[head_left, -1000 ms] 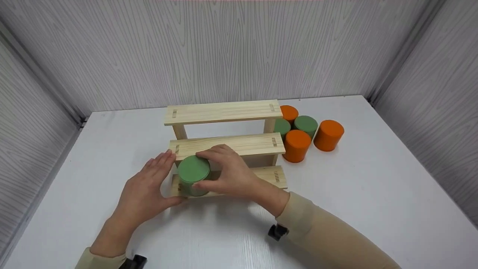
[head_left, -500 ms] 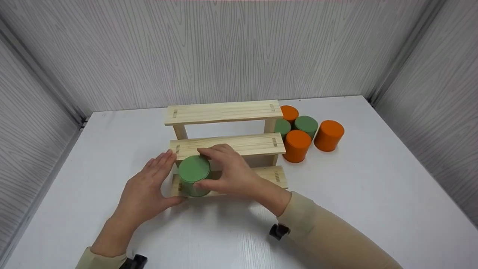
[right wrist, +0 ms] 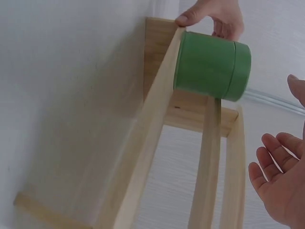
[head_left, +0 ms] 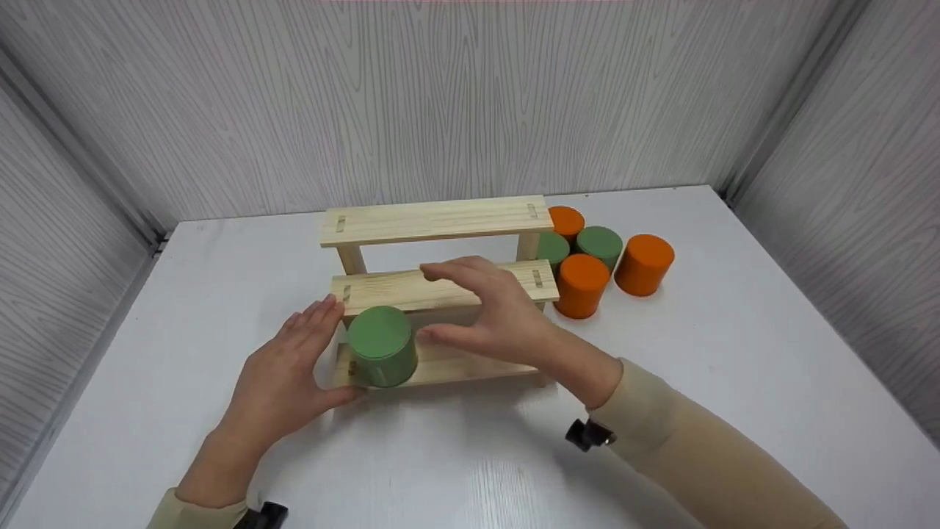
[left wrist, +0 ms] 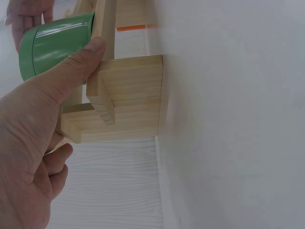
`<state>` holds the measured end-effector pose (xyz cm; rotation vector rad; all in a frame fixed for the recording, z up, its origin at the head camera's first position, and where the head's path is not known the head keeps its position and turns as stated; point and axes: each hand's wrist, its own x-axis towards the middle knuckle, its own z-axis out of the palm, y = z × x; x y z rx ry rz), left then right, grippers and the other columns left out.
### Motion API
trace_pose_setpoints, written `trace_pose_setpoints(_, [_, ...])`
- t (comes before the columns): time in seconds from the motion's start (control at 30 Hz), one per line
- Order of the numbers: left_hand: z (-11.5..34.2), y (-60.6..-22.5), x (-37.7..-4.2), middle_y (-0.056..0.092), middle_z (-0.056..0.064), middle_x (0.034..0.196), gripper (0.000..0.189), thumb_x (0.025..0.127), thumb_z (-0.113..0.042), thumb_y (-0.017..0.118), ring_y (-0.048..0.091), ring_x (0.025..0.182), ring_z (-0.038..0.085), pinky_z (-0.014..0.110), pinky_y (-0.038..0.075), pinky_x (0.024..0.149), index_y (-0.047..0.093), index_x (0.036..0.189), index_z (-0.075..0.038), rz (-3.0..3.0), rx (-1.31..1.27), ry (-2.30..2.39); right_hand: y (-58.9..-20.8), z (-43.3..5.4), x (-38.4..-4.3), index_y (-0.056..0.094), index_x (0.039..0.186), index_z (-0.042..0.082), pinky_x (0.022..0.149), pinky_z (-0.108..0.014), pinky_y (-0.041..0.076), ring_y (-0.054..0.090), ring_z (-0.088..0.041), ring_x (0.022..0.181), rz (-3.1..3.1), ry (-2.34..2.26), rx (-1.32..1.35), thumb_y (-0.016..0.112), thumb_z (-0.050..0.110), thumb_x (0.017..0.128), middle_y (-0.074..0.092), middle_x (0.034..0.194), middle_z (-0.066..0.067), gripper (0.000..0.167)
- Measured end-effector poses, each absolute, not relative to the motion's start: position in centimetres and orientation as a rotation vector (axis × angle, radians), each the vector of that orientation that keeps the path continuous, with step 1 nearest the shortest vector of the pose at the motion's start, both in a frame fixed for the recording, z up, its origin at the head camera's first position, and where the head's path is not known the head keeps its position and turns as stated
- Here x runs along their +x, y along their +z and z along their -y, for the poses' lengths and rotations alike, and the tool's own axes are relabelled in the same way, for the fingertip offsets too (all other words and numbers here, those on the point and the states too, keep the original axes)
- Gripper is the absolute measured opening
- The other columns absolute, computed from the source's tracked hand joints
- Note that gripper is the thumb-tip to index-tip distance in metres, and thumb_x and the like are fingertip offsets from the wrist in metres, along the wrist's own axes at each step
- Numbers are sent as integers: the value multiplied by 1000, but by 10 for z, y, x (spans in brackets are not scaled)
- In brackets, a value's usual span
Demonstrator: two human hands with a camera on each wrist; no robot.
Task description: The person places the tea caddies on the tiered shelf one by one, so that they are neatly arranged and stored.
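A green lidded canister (head_left: 380, 345) stands upright at the left end of the bottom board of a three-tier wooden rack (head_left: 440, 220). My left hand (head_left: 286, 375) holds the rack by its left end. Its thumb (left wrist: 78, 64) lies on the bottom board's front edge beside the canister, and its fingers reach up to the middle board. In the head view, my right hand (head_left: 499, 312) is just right of the canister, fingers and thumb spread with nothing between them. The right wrist view shows that hand (right wrist: 286, 181) apart from the canister (right wrist: 209, 64).
Right of the rack, several more canisters stand together on the white table (head_left: 734, 367): orange ones (head_left: 582, 286) and green ones (head_left: 600, 244), some partly hidden by the rack. One orange canister (head_left: 645, 264) is farthest right. Wood-grain panels (head_left: 455, 103) enclose the back and sides.
My right hand has let go of the green canister and moved right, its fingers spreading. The canister stays on the bottom board, and my left hand keeps its place.
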<state>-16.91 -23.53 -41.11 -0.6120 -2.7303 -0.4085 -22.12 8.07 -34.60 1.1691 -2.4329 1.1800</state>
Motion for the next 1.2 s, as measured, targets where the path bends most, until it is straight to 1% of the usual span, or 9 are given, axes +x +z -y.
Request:
trace_pose_setpoints(0.23, [236,-412,-169,43,15,165,124,63,-40,104,42,152,33,45,31,130,41,162,-1,2711,-614,-434,-328,-133,-230,66,145,15,109,-40,54,60,-15,128,2395,1084,1101,89,39,89,69,137,2,65])
trace_pose_setpoints(0.47, [238,-412,-168,44,17,164,125,62,-41,105,43,151,34,42,29,131,41,161,0,2701,-613,-412,-319,-186,-246,68,141,7,109,-45,53,62,-18,127,2389,1092,982,92,27,86,71,135,-3,63])
trace_pose_setpoints(0.6, [237,-412,-168,42,15,166,124,64,-44,103,41,153,33,43,29,131,39,163,-1,2727,-607,-404,-319,-218,-256,68,142,10,110,-50,53,62,-21,127,2447,1037,856,91,27,87,70,136,-2,62])
trace_pose_setpoints(0.7, [236,-411,-169,40,14,168,125,66,-45,102,39,154,33,44,28,131,38,164,-2,2752,-601,-404,-321,-241,-264,67,144,12,109,-51,53,62,-24,127,2497,994,747,89,29,89,70,136,-4,62])
trace_pose_setpoints(0.77, [235,-410,-169,39,14,168,125,67,-45,102,38,154,33,44,27,131,37,164,-2,2765,-600,-405,-323,-255,-268,65,146,12,108,-47,53,61,-27,127,2522,994,676,88,29,91,70,136,-7,62])
trace_pose_setpoints(0.9, [235,-411,-170,39,15,168,124,67,-45,102,38,154,33,43,27,131,38,163,-1,2766,-605,-400,-329,-281,-276,61,150,14,105,-24,49,60,-25,128,2563,1025,544,85,28,93,68,137,-7,64])
trace_pose_setpoints(0.97, [235,-411,-169,40,15,167,123,67,-45,102,39,154,33,44,28,131,39,162,0,2759,-607,-397,-332,-292,-280,60,151,15,103,-16,46,58,-24,128,2583,1047,480,85,29,93,67,139,-7,65])
trace_pose_setpoints(1.03, [235,-411,-169,40,15,167,123,66,-45,102,39,153,34,44,29,131,40,162,0,2751,-607,-396,-334,-301,-283,59,152,15,103,-15,45,57,-23,129,2597,1073,425,86,30,92,66,140,-7,67])
trace_pose_setpoints(1.2, [236,-412,-169,40,14,167,123,66,-46,102,39,153,33,44,29,131,40,162,0,2741,-608,-400,-343,-320,-290,57,154,14,104,-20,46,55,-23,132,2633,1115,321,87,34,92,64,144,-8,72])
